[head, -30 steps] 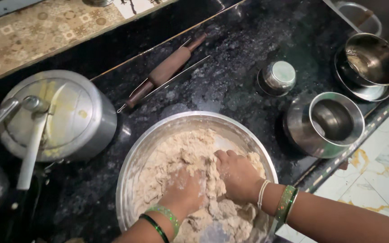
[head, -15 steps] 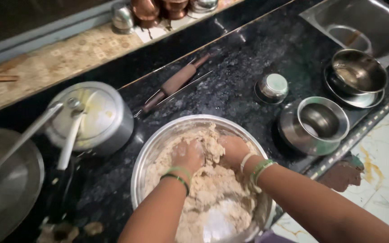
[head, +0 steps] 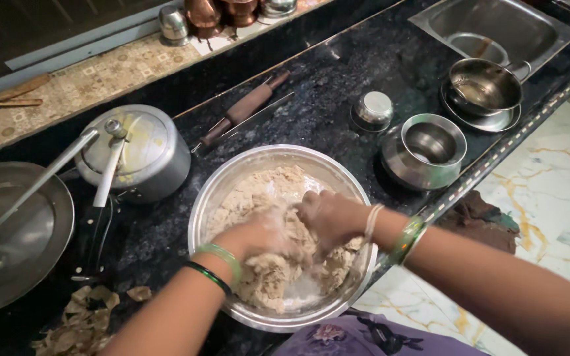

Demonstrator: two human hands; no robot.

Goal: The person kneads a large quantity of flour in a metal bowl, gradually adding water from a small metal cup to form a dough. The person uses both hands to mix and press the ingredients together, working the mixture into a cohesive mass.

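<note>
Okay, both hands are in the dough (head: 268, 198) now, inside the big steel mixing bowl (head: 232, 175) on the black granite counter (head: 338, 112). Against half a second back, my left hand (head: 258, 234) has dropped lower and nearer to me, and my right hand (head: 328, 217) has moved in until the two touch at mid-bowl; a second back they sat apart, nearer the front rim. Left hand: fingers curled down into the crumbly mass, closed on a clump of it as far as I can see, though motion blur hides the fingertips. Right hand: palm down, fingers bent and pressing into the same heap; I cannot tell if it holds a lump or only pushes. Dough is loose and ragged, bare metal showing at the front of the bowl, so I judge the mixing only partway. View has also shifted, more counter showing. Around: pressure cooker (head: 136, 151) left of the bowl, rolling pin (head: 245, 109) behind it, steel pot (head: 430, 148) to the right, saucepan (head: 486, 89) farther back by the sink (head: 496, 26), dry peels (head: 80, 323) at the near left.
</note>
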